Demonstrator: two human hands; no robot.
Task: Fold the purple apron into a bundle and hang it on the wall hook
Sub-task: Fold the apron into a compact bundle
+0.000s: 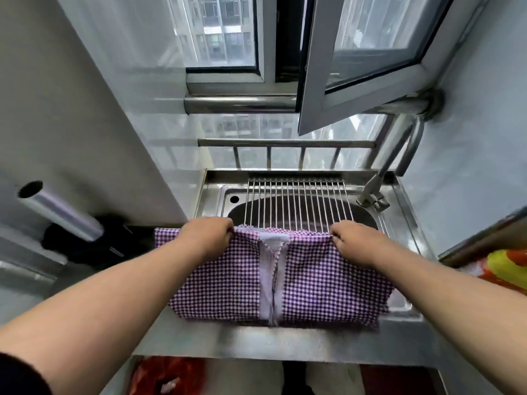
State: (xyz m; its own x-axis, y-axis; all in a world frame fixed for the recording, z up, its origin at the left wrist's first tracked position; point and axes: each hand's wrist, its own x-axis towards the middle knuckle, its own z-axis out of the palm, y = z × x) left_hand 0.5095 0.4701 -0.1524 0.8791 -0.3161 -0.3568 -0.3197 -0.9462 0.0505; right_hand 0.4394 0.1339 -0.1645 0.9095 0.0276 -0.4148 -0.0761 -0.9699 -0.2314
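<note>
Left hand (209, 233), right hand (353, 238) pinch apron (313, 280) top edge.

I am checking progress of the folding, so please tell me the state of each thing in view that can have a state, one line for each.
purple apron: partly folded, lying flat over the front of the sink, far edge pinched by both hands.
left hand: closed on the apron's far edge.
right hand: closed on the apron's far edge.
window: open, swung inward.
wire rack: laid across the sink, bare.
tap: no water running.
</note>
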